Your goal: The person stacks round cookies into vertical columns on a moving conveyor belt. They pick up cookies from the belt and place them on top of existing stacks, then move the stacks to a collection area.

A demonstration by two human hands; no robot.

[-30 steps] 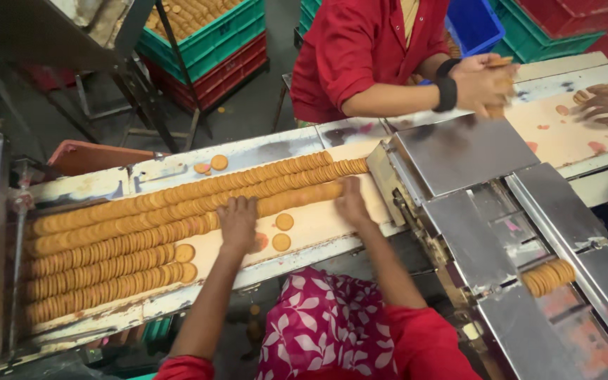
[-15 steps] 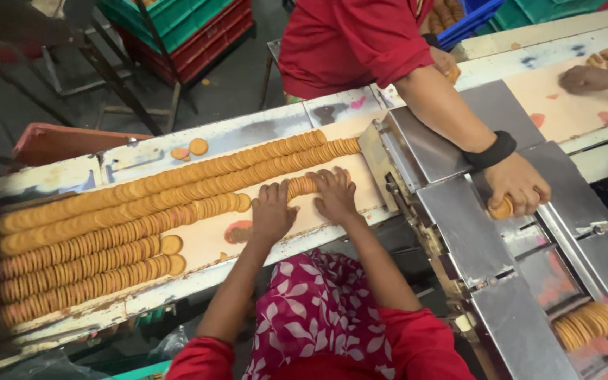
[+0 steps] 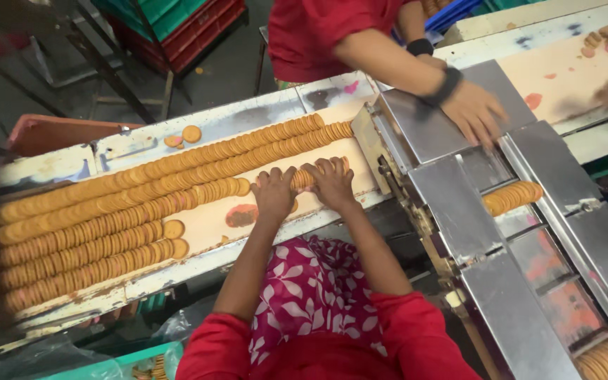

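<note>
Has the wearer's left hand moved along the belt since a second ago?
Yes. The left hand slid right, toward the metal chute.

- Conveyor belt (image 3: 205,225) — runs left to right across the frame, carrying rows of biscuits (image 3: 107,211) laid side by side.
- Left hand (image 3: 274,191) and right hand (image 3: 331,179) — side by side on the belt's right part, a short stack of biscuits (image 3: 302,179) between them.
- Metal chute (image 3: 452,204) — right of the belt, with a biscuit stack (image 3: 511,197) in its channel.
- Co-worker's hand (image 3: 474,112) — behind, resting on the chute's top.
- Two loose biscuits (image 3: 183,136) — on the belt's far edge.
</note>
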